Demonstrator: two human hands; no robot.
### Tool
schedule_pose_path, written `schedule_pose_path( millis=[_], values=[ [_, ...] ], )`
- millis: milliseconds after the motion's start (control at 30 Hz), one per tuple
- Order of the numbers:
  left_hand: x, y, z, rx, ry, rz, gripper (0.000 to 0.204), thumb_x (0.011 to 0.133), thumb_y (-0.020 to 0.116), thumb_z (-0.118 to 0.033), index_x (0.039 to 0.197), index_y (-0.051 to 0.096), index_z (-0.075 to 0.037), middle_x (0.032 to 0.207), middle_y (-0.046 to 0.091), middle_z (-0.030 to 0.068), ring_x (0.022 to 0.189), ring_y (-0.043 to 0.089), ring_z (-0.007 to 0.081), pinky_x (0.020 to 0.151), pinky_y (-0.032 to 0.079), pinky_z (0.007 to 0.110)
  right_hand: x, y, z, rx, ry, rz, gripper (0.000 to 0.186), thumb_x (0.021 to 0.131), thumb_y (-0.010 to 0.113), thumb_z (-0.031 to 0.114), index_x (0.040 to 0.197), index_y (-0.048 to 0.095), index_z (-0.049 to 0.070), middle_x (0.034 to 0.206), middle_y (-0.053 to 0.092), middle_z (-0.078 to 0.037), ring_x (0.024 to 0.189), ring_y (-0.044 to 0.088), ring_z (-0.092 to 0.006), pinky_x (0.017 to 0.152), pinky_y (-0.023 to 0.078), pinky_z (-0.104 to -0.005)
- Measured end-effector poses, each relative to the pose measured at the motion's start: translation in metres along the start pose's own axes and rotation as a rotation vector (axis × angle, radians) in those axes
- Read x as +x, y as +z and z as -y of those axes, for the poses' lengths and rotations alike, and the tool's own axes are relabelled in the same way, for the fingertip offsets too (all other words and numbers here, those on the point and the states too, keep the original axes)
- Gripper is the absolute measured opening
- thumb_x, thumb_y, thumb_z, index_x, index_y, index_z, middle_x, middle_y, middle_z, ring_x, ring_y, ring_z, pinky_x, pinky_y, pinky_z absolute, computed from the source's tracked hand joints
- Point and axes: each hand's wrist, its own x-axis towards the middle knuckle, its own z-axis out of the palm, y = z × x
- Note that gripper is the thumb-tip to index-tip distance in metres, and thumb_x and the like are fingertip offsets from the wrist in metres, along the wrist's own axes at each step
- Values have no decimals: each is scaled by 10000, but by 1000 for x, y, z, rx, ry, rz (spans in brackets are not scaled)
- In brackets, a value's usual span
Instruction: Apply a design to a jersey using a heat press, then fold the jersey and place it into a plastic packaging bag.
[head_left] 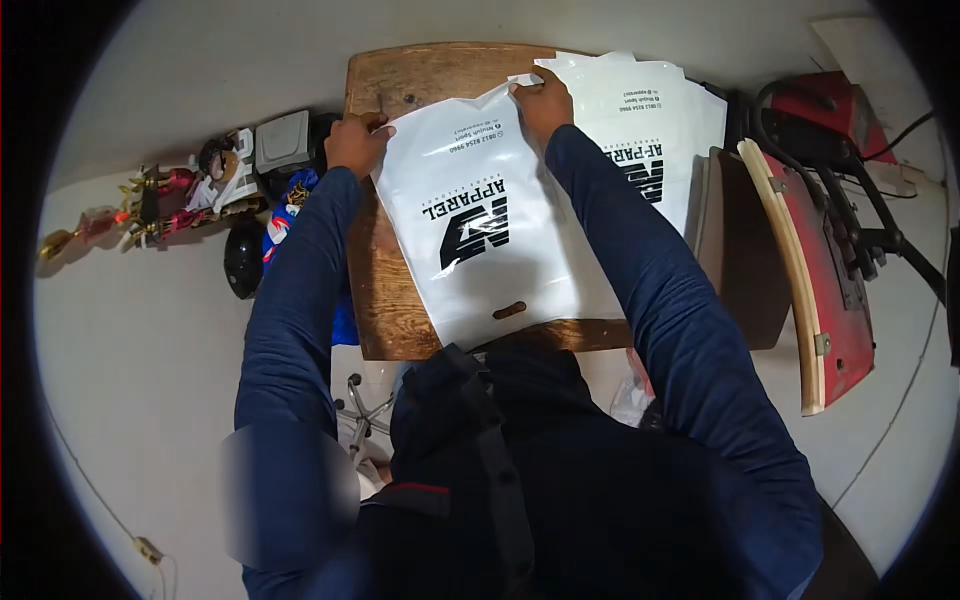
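Observation:
A white plastic carrier bag [480, 165] with black print lies flat on the wooden table [420, 75], its oval cut-out handle toward my body. At its far left corner, my left hand [357, 143] is closed on the edge, thumb and fingers pinching the plastic. My right hand [545, 106] grips the far right corner the same way. The bag's top edge is drawn between both hands. A stack of similar white bags [645, 105] rests just right of my right hand, partly covered by my right forearm.
On the right stand a red panel [840, 330] with a pale wooden edge and a black metal frame [880, 240]. Trophies [155, 205], a grey box [283, 140] and colourful cloth [285, 215] sit left of the table. A wheeled chair base [365, 408] shows below.

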Motion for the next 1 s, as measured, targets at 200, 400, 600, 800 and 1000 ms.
schedule_pose_path(
  millis=[200, 400, 600, 800, 1000],
  values=[
    [16, 12, 17, -172, -32, -71, 297, 863, 774, -366, 1015, 802, -112, 1086, 737, 158, 1057, 683, 365, 915, 537, 478, 32, 5, 8, -81, 26, -90, 273, 862, 764, 188, 1110, 769, 75, 1051, 780, -134, 1010, 744, -293, 935, 565, -366],
    [-2, 32, 6, -368, -207, -454, 592, 858, 785, -303, 1324, 602, 14, 1239, 622, 251, 1181, 587, 406, 1038, 460, 456, 4, 7, -1, -223, -27, -150, 480, 945, 654, 340, 1301, 642, 18, 1123, 716, -198, 1063, 680, -366, 958, 526, -441],
    [-87, 53, 9, -684, -390, -232, 620, 909, 766, -392, 1271, 619, 89, 1138, 718, 193, 1000, 685, 250, 880, 526, 330, -56, -1, -38, -177, 56, -19, 596, 940, 658, 490, 1270, 675, -6, 1128, 719, -235, 1063, 689, -372, 947, 532, -444],
    [-73, 31, -19, -991, -434, -41, 303, 896, 785, -229, 889, 710, 65, 806, 696, 64, 711, 593, 131, 665, 481, 303, -43, -6, -23, -118, 76, 20, 449, 899, 694, 434, 923, 740, -12, 888, 731, -232, 886, 700, -418, 829, 533, -470],
    [-31, 23, -30, -1223, -345, -39, 411, 881, 780, -103, 1210, 604, 69, 1032, 714, 96, 890, 647, 151, 824, 513, 291, -26, -22, -55, 312, 196, -102, 252, 919, 738, 230, 951, 743, -21, 852, 737, -162, 792, 683, -297, 787, 534, -381]
  ],
)
